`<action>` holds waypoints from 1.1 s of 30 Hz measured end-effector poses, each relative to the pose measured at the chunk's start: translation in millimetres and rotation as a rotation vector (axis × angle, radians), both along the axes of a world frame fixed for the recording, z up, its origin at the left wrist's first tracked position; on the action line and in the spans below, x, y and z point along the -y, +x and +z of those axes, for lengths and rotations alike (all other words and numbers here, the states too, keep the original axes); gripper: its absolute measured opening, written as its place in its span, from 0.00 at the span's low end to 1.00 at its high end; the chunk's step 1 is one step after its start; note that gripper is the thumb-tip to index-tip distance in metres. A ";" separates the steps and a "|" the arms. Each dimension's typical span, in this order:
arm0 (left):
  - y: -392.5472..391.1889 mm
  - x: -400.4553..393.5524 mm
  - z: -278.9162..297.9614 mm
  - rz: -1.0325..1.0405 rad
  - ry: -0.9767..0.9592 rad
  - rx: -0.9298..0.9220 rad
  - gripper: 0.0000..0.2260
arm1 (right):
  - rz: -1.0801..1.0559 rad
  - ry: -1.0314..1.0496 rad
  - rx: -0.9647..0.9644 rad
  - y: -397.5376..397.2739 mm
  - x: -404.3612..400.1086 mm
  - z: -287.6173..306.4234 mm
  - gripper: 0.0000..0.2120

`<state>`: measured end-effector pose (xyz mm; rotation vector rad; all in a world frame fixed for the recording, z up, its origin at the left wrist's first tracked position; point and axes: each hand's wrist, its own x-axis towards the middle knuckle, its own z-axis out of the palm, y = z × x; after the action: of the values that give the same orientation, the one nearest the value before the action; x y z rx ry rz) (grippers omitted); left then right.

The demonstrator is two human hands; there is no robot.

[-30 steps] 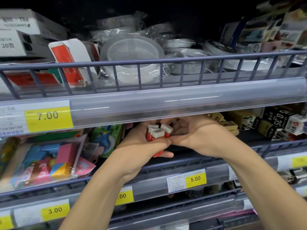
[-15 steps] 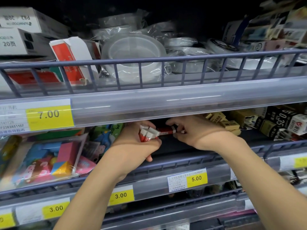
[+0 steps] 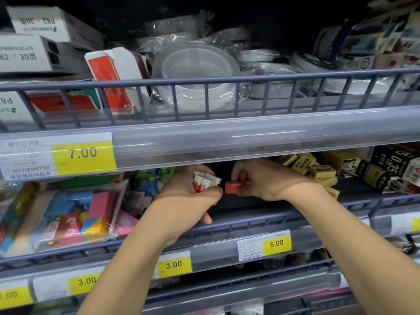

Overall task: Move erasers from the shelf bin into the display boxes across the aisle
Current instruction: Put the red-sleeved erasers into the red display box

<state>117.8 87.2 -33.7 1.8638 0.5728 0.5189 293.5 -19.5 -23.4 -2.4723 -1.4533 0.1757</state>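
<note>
Both my hands reach into the dark middle shelf bin [image 3: 268, 203]. My left hand [image 3: 184, 201] grips a bunch of red-and-white erasers [image 3: 205, 181], their white ends sticking up. Just to its right, my right hand [image 3: 261, 180] pinches a single red eraser [image 3: 233, 187] by one end, its free end pointing at the bunch with a small gap between them. The back of the bin behind my hands is dark, and I cannot tell whether more erasers lie there. No display boxes are in view.
The price rail of the upper shelf [image 3: 250, 133] overhangs just above my hands. Yellow eraser boxes [image 3: 316, 169] are piled right of my right hand. Colourful packets [image 3: 68, 214] fill the section to the left. A wire rail [image 3: 261, 221] fronts the bin.
My hands have come apart and moved deeper under the upper shelf. My right hand now holds one red eraser beside the bunch in my left.
</note>
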 end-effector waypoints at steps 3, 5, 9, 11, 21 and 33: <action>-1.1 -0.2 -0.7 0.010 0.006 0.022 0.14 | 0.026 0.071 -0.037 -3.5 2.8 -3.4 0.11; -4.5 0.1 -0.6 -0.007 0.017 0.044 0.11 | 0.023 0.215 -0.138 -9.2 9.0 -3.5 0.09; -21.7 6.2 4.1 -0.068 -0.013 0.169 0.09 | 0.052 0.570 -0.441 -31.3 33.7 1.3 0.09; -32.6 10.4 6.5 -0.084 -0.085 0.252 0.10 | 0.154 0.725 -0.525 -47.1 47.4 3.7 0.10; -118.0 9.7 -48.9 -0.182 -0.275 0.333 0.14 | 0.216 0.820 -0.877 -125.0 86.0 -61.2 0.15; -229.6 34.5 -253.4 0.149 -0.690 -0.164 0.09 | -0.281 0.427 -1.147 -213.7 144.7 -277.0 0.04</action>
<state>-111.8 52.7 -287.1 1.2145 0.8768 0.2172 79.9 -164.2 -300.5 -1.6459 -0.5525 0.9183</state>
